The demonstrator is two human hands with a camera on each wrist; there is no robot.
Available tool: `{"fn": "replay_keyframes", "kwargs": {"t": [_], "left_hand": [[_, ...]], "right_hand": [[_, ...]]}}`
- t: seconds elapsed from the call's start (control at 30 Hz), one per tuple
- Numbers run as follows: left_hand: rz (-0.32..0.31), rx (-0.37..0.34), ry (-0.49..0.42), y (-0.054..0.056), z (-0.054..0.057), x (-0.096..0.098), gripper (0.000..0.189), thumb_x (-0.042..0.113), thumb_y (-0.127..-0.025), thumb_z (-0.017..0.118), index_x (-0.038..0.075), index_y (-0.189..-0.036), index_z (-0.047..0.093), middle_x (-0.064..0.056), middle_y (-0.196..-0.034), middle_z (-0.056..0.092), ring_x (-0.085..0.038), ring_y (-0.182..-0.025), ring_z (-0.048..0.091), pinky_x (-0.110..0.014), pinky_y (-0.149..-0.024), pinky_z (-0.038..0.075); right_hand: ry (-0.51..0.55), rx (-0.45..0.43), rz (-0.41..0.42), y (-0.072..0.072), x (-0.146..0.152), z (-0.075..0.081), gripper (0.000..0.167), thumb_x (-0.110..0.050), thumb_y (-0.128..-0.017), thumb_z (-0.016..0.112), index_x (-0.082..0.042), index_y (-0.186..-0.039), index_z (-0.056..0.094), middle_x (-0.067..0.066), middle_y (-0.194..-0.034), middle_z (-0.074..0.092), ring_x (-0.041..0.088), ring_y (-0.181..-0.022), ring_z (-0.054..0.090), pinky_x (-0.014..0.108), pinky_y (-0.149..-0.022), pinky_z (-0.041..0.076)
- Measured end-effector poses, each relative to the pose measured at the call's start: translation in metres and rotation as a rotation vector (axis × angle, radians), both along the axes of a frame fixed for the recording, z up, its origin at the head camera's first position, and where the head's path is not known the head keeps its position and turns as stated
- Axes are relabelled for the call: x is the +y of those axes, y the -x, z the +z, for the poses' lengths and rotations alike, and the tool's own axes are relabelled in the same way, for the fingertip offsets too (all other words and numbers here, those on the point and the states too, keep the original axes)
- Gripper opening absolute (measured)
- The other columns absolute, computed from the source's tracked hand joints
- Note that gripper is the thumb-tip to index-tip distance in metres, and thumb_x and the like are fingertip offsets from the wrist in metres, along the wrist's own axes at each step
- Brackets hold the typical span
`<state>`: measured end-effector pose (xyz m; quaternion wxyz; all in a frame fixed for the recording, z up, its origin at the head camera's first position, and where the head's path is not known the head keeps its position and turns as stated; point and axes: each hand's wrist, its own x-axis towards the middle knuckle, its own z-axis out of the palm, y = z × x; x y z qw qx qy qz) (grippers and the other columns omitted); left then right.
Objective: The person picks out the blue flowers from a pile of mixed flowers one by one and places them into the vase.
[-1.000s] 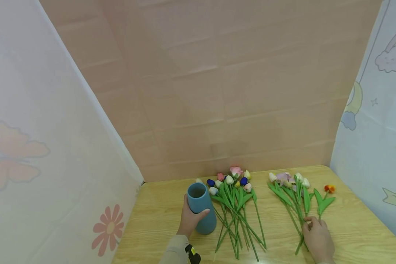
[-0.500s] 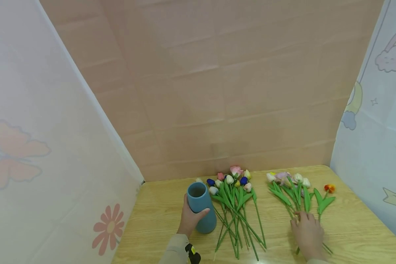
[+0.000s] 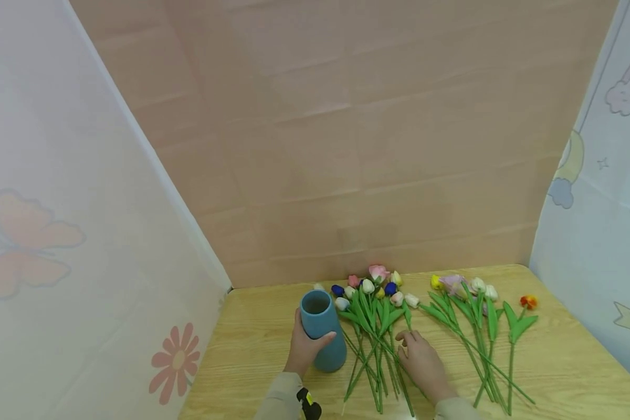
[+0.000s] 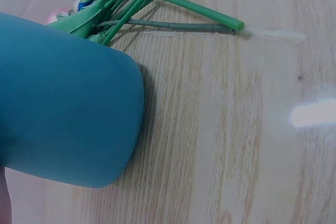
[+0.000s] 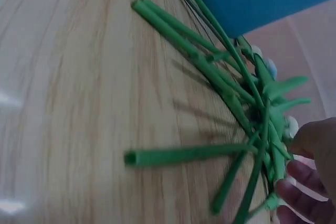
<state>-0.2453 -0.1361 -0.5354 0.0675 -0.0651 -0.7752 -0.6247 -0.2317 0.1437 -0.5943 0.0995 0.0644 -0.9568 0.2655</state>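
Observation:
My left hand (image 3: 304,345) grips a blue vase (image 3: 324,338) around its side, thumb across the front. The vase fills the left of the left wrist view, its mouth facing up in the head view. Just right of it lies a bunch of artificial tulips (image 3: 370,315) with white, dark blue, pink and yellow heads, their green stems crossing. My right hand (image 3: 424,363) is over the right side of this bunch, fingers loosely bent. The right wrist view shows a gap between thumb and fingers, close to the stems (image 5: 220,77). A white tulip (image 3: 412,300) lies between both bunches.
A second bunch (image 3: 478,326) of white, lilac and yellow flowers lies further right. Beside it is a single orange-red flower (image 3: 528,302). All rest on a wooden table (image 3: 252,332), with a beige backdrop (image 3: 346,146) behind and printed white cloths on both sides.
My right hand has moved left from the right bunch to the middle one. A white tulip head from the right bunch has shifted left. My left hand still holds the vase in place.

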Motion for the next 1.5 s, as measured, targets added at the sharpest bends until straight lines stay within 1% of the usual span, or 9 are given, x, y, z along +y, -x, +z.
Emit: {"fn": "replay_keyframes", "kwargs": {"t": [0.2, 0.47, 0.63, 0.73, 0.93, 1.13, 1.23, 1.4, 1.5], "left_hand": [[0.019, 0.012, 0.002, 0.013, -0.026, -0.002, 0.090, 0.027, -0.076, 0.083, 0.026, -0.147, 0.027, -0.008, -0.138, 0.047, -0.034, -0.125, 0.048, -0.060, -0.097, 0.041], [0.013, 0.000, -0.016, 0.016, -0.031, -0.003, 0.090, 0.026, -0.076, 0.084, 0.029, -0.146, 0.027, -0.005, -0.139, 0.047, -0.032, -0.126, 0.047, -0.060, -0.098, 0.040], [0.013, 0.003, -0.033, 0.016, -0.030, -0.003, 0.092, 0.023, -0.076, 0.084, 0.028, -0.147, 0.026, -0.006, -0.140, 0.047, -0.032, -0.127, 0.047, -0.060, -0.098, 0.040], [0.014, 0.000, -0.025, 0.016, -0.030, -0.003, 0.091, 0.024, -0.076, 0.084, 0.027, -0.147, 0.027, -0.005, -0.140, 0.047, -0.031, -0.127, 0.047, -0.059, -0.098, 0.040], [0.019, 0.003, -0.011, 0.015, -0.029, -0.004, 0.089, 0.027, -0.076, 0.084, 0.028, -0.145, 0.028, -0.005, -0.139, 0.047, -0.032, -0.126, 0.047, -0.059, -0.098, 0.040], [0.015, 0.003, 0.000, 0.016, -0.031, -0.004, 0.090, 0.028, -0.076, 0.083, 0.028, -0.146, 0.027, -0.007, -0.139, 0.047, -0.034, -0.127, 0.047, -0.060, -0.097, 0.041], [0.014, -0.001, 0.003, 0.017, -0.031, -0.005, 0.089, 0.028, -0.076, 0.083, 0.028, -0.146, 0.027, -0.007, -0.140, 0.046, -0.034, -0.127, 0.047, -0.060, -0.097, 0.041], [0.018, -0.003, -0.002, 0.016, -0.031, -0.004, 0.090, 0.030, -0.076, 0.084, 0.028, -0.146, 0.028, -0.007, -0.140, 0.046, -0.034, -0.127, 0.047, -0.061, -0.098, 0.040], [0.018, 0.001, -0.006, 0.015, -0.030, -0.004, 0.091, 0.031, -0.075, 0.084, 0.026, -0.147, 0.027, -0.007, -0.140, 0.046, -0.035, -0.127, 0.047, -0.062, -0.098, 0.040]], "right_hand": [[-0.059, -0.071, 0.038, 0.012, -0.017, -0.010, 0.024, -0.010, -0.085, 0.072, -0.008, -0.108, 0.063, 0.005, -0.091, 0.059, 0.014, -0.071, 0.056, 0.025, -0.051, 0.043], [-0.056, -0.121, 0.028, 0.012, -0.028, -0.010, 0.020, -0.012, -0.087, 0.070, -0.009, -0.106, 0.065, 0.004, -0.092, 0.065, 0.009, -0.064, 0.053, 0.026, -0.050, 0.040], [0.016, -0.144, 0.022, 0.010, -0.028, -0.006, 0.017, -0.012, -0.090, 0.067, -0.010, -0.106, 0.064, 0.000, -0.089, 0.067, 0.007, -0.062, 0.054, 0.026, -0.049, 0.040], [0.072, -0.140, 0.020, 0.008, -0.027, -0.002, 0.015, -0.013, -0.090, 0.066, -0.010, -0.105, 0.064, -0.002, -0.081, 0.064, 0.008, -0.059, 0.053, 0.027, -0.047, 0.041], [0.134, -0.064, -0.012, 0.003, -0.022, 0.007, 0.018, -0.016, -0.091, 0.066, -0.013, -0.108, 0.065, -0.006, -0.076, 0.062, 0.005, -0.046, 0.042, 0.022, -0.040, 0.034], [0.156, 0.000, -0.036, 0.001, -0.011, 0.024, 0.022, -0.018, -0.091, 0.066, -0.012, -0.113, 0.065, -0.010, -0.075, 0.057, 0.003, -0.049, 0.039, 0.021, -0.041, 0.032], [0.158, 0.066, -0.048, 0.002, -0.001, 0.030, 0.024, -0.017, -0.091, 0.066, -0.012, -0.115, 0.064, -0.009, -0.074, 0.055, 0.001, -0.047, 0.037, 0.020, -0.040, 0.031], [0.156, 0.232, -0.088, 0.005, 0.023, 0.029, 0.031, -0.015, -0.091, 0.067, -0.011, -0.122, 0.061, -0.007, -0.074, 0.056, -0.001, -0.043, 0.032, 0.019, -0.036, 0.029], [0.192, 0.253, -0.117, 0.007, 0.040, 0.027, 0.031, -0.016, -0.095, 0.062, -0.009, -0.125, 0.059, -0.004, -0.076, 0.058, 0.001, -0.043, 0.034, 0.021, -0.035, 0.030]]}}
